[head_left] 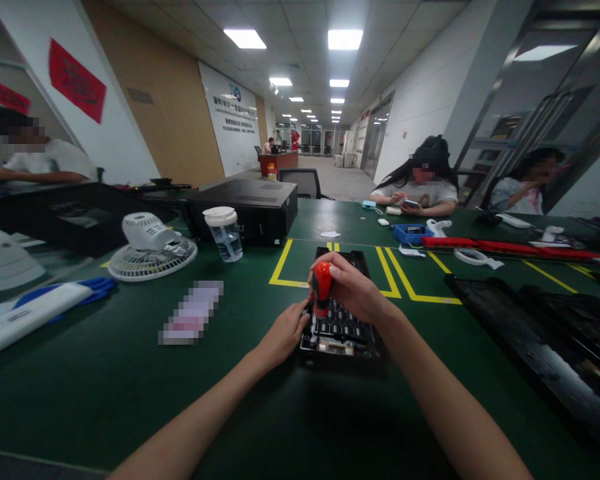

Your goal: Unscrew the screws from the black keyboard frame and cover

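Note:
In the middle of the table lies a black electronic casing, its inside a grid of rounded dark cells with a pale strip near the close end. My right hand is wrapped round the red and black handle of a screwdriver, held upright over the left side of the casing. The screwdriver's tip is hidden. My left hand grips the casing's left edge, its fingertips just beside the screwdriver.
On the left are a blurred phone-like rectangle, a cup of water, a white fan and a black computer case. Black panels lie on the right. A person sits across the table, near a blue tray.

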`<move>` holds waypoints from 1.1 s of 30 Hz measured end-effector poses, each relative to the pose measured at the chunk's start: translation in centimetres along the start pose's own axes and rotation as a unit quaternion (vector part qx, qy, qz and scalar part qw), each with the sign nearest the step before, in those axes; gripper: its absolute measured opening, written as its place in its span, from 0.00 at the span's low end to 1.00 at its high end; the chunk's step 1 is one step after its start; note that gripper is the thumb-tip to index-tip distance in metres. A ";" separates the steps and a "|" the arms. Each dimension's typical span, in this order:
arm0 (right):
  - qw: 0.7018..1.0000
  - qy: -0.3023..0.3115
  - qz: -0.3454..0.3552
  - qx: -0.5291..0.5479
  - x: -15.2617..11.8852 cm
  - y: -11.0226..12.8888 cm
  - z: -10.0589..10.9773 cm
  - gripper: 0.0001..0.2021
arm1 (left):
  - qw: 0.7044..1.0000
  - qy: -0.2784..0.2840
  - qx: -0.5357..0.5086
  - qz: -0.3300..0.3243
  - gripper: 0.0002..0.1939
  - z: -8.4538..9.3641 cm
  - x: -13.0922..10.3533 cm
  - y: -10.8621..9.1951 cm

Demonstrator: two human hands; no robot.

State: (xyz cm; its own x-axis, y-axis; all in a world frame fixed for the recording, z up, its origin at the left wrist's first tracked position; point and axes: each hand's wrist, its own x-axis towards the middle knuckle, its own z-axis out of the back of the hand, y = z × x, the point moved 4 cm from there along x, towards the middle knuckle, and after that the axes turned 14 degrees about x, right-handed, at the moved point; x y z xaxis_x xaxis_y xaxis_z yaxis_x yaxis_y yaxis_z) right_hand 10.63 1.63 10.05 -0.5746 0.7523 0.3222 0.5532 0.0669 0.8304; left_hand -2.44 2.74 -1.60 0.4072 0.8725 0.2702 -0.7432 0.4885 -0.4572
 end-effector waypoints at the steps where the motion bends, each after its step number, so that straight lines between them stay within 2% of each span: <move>1: 1.000 0.000 0.000 -0.004 0.0 0.1 0.0 0.07 | 1.000 0.003 0.000 0.001 0.19 0.0 0.0 0.0; 12: 0.998 0.008 0.034 -0.044 -0.1 0.7 -0.1 0.05 | 1.000 0.004 -0.008 0.004 0.19 0.0 0.0 -0.1; 33: 0.995 0.002 0.057 -0.080 -0.1 0.9 -0.1 0.08 | 1.000 0.000 0.004 0.007 0.18 0.1 0.1 -0.1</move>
State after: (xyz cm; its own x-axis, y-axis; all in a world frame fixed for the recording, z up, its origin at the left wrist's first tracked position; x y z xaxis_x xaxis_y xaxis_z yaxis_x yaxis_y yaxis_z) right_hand 11.11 1.58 10.87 -0.5164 0.7467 0.4191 0.5119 -0.1231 0.8502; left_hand -2.40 2.79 -1.47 0.3974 0.8791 0.2632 -0.7532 0.4763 -0.4537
